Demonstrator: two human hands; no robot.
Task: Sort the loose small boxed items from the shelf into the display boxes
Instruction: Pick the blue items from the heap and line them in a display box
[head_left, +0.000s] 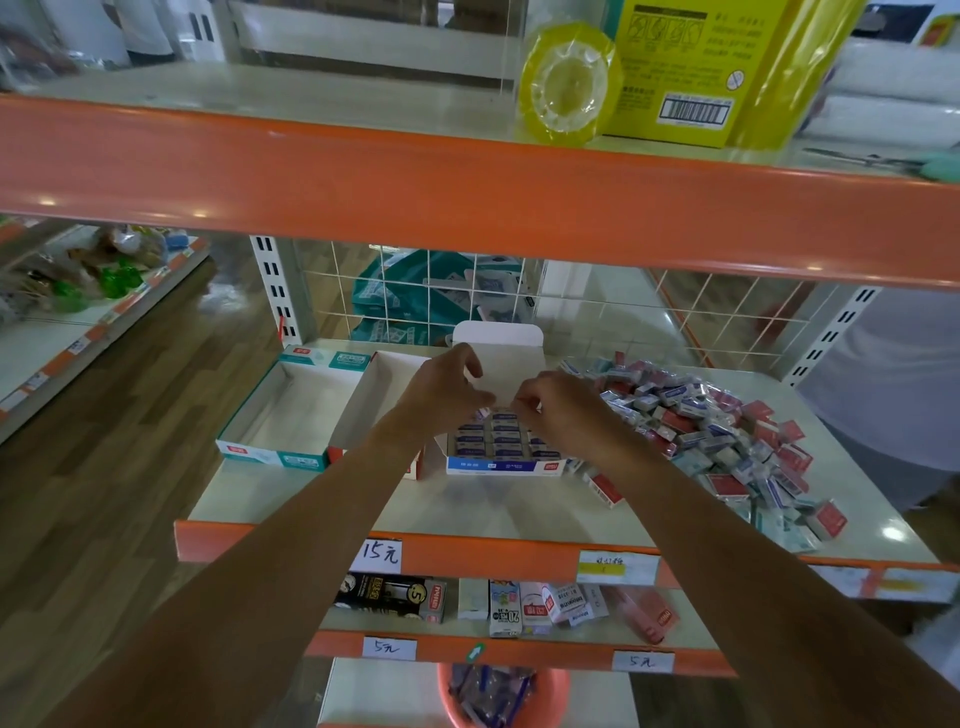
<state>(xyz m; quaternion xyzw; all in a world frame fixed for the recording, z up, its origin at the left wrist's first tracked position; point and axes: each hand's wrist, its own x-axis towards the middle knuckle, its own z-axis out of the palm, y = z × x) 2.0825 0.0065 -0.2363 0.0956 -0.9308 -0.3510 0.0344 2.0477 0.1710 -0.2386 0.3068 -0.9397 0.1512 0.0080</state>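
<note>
loose small boxes (727, 431) lie heaped on the shelf (467, 499), just right of the right hand (558, 410). the blue display box (501, 449) beneath the fingers (524, 397) looks nearly full; the teal display box (291, 410) left of the left hand (444, 387) is empty, so most sorting seems left. both hands' fingers curl tip to tip; whether they pinch a box is unclear.

I am stretching both bare arms forward, the forearms slanting inward so that my hands are coming together in the middle. My left hand (445, 389) is arching over, fingers curled down. My right hand (563, 410) is bunching its fingertips toward the left one (whether either is pinching anything, I cannot tell).
</note>
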